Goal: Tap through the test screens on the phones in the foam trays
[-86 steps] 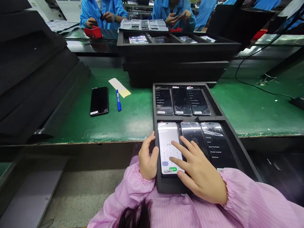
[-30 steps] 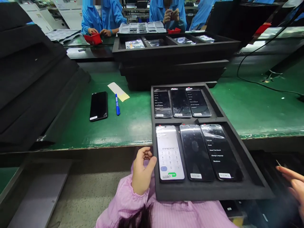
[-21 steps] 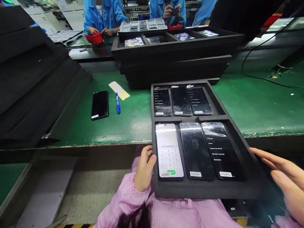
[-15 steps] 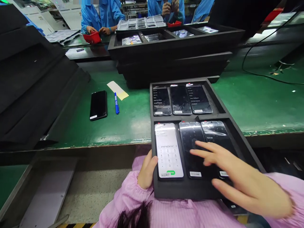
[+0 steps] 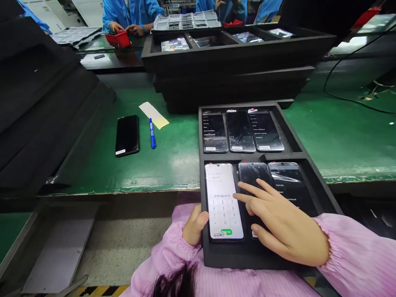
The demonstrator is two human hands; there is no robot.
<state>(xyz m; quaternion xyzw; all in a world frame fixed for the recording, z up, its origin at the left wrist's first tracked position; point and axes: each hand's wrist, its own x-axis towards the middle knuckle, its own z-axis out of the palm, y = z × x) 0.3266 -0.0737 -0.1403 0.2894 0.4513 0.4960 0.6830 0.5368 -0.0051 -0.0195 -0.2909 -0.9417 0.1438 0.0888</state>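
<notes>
A black phone tray (image 5: 229, 256) rests partly on the bench edge and partly against my body. My left hand (image 5: 195, 226) is closed around its left side, thumb on the rim. In the front row, the left phone (image 5: 220, 181) has a lit white dial pad with a typed code. My right hand (image 5: 280, 220) hovers open, fingers spread, its index fingertip at that phone's right edge. Under this hand are a dark middle phone (image 5: 252, 170) and a right phone (image 5: 286, 175) with menu text, both partly hidden. Three dark-screened phones (image 5: 240, 130) fill the back row.
On the green bench (image 5: 173, 165) lie another black phone (image 5: 127, 135), a blue marker (image 5: 152, 134) and a paper strip (image 5: 154, 115). Stacked black trays (image 5: 235, 62) stand behind, more (image 5: 40, 103) at left. Across the bench, people in blue handle red containers (image 5: 118, 39).
My right hand has moved left, from over the middle phone to the lit phone's edge. More of the right phone's menu shows. My left hand keeps its hold on the tray.
</notes>
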